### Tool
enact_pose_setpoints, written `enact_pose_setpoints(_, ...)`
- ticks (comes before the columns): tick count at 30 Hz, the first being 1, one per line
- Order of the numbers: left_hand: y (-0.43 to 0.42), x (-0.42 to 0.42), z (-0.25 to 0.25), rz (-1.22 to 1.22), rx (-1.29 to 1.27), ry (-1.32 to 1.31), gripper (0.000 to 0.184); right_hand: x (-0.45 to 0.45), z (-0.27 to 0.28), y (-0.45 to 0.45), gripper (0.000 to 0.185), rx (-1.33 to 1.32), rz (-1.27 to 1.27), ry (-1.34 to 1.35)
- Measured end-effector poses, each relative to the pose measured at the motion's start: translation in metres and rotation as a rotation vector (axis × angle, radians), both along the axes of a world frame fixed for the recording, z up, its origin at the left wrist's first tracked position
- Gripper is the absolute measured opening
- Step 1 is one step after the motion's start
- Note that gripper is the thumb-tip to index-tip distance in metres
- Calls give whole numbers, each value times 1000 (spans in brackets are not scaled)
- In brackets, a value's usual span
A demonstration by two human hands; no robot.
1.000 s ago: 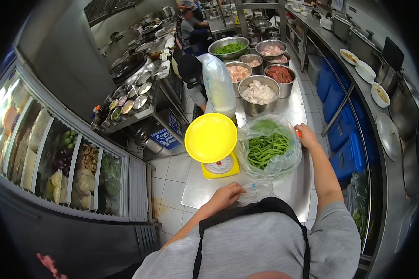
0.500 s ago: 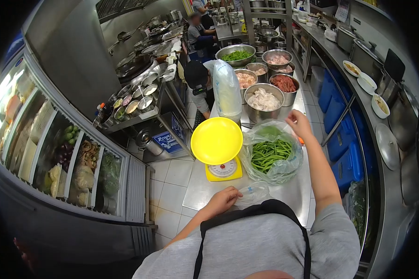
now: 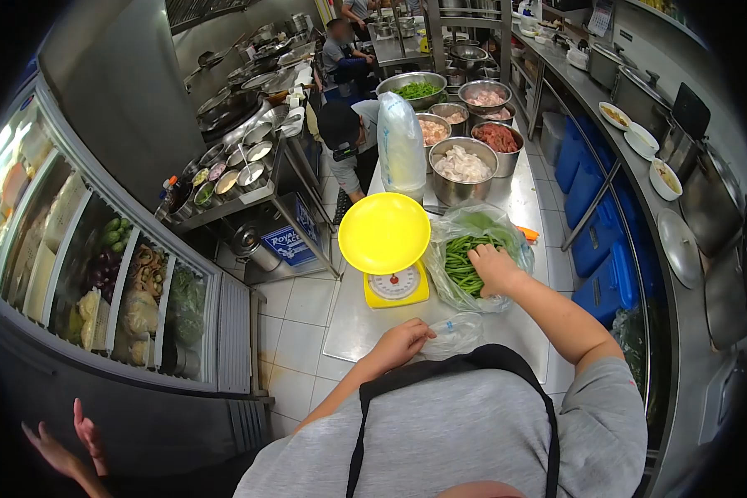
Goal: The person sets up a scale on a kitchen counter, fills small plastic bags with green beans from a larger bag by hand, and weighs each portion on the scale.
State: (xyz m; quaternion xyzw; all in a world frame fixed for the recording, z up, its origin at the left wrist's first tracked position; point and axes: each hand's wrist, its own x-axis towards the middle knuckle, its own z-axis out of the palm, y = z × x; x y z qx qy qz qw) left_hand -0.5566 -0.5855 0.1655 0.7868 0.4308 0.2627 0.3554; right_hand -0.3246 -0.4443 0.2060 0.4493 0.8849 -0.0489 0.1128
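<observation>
My right hand is down in an open clear plastic bag of green beans, its fingers curled onto the beans and their tips partly hidden. Close to my body, my left hand pinches the edge of a small clear plastic bag lying on the steel table. Left of the beans stands a yellow weighing scale with a bare yellow pan on top. An orange-handled object lies to the right of the bean bag.
Behind the scale stands a tall roll of plastic bags. Metal pots of pale meat and red meat fill the table's far end. A person crouches at its left. Another person's hands show at lower left, near the fridge.
My right hand has come down from beside the bag onto the green beans. My left hand stays at the small bag. Another person's hands have appeared at lower left.
</observation>
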Motion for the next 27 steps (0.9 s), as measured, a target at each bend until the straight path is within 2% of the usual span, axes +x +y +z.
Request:
enact_pose_setpoints(4,9,4,-6,1,-4,51,17,-9,-26,3,77,82,-55,2)
enact_pose_setpoints(7,20,13,-6,-16,54,54,15,-12,-26,-1,79,118,-39,-127)
enact_pose_setpoints(9,25,18,-5,-55,115,84,14,-17,-21,-18,80,339,-36,-113)
enact_pose_setpoints(11,27,24,-5,-73,125,91,14,-16,-16,-18,74,305,-54,-31)
enact_pose_setpoints(14,26,27,-6,-96,132,87,14,-8,-26,7,57,90,13,78)
enact_pose_setpoints(19,21,19,-6,-90,131,72,14,3,16,32,48,-114,-1,111)
enact_pose_setpoints(21,19,16,-6,-63,116,52,14,3,39,24,52,8,-118,-235)
enact_pose_setpoints(22,18,16,-6,-64,116,52,14,5,28,30,52,29,-147,-301)
enact_pose_setpoints(23,18,16,-6,-67,114,67,14,3,22,30,52,33,-148,-299)
enact_pose_setpoints(25,20,18,-5,-66,123,80,14,-5,11,17,49,295,-76,-284)
enact_pose_setpoints(27,22,22,-4,-82,127,112,15,-9,1,6,40,419,45,-235)
